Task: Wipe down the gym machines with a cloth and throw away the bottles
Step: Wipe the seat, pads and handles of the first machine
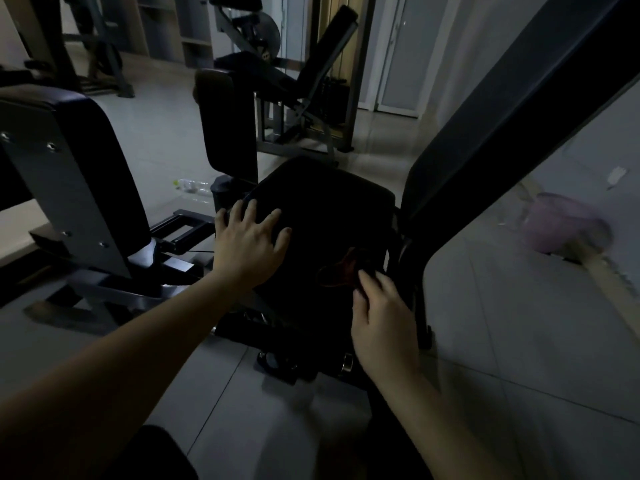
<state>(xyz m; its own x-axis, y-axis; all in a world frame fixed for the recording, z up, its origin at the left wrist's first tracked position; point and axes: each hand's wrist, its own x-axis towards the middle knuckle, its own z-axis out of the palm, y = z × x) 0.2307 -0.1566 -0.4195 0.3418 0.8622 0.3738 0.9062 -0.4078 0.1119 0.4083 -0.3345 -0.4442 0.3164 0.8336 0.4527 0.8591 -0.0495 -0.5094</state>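
Right hand (382, 320) grips a dark reddish cloth (343, 266) at the near right edge of the black seat (329, 209), fingers curled on it. Left hand (251, 239) lies flat on the seat's left side, fingers spread, bracing. Step looks like wiping the seat. Likely next: sweep the cloth across the pad, then the backrest (485, 133). Clear bottle (192, 187) lies on the floor beyond; pinkish bin (561, 225) far right.

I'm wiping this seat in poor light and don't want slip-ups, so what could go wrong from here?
The dark cloth in your right hand barely shows against the black seat, so you may miss patches. The clear bottle on the floor beyond your left hand is easy to overlook or step on.
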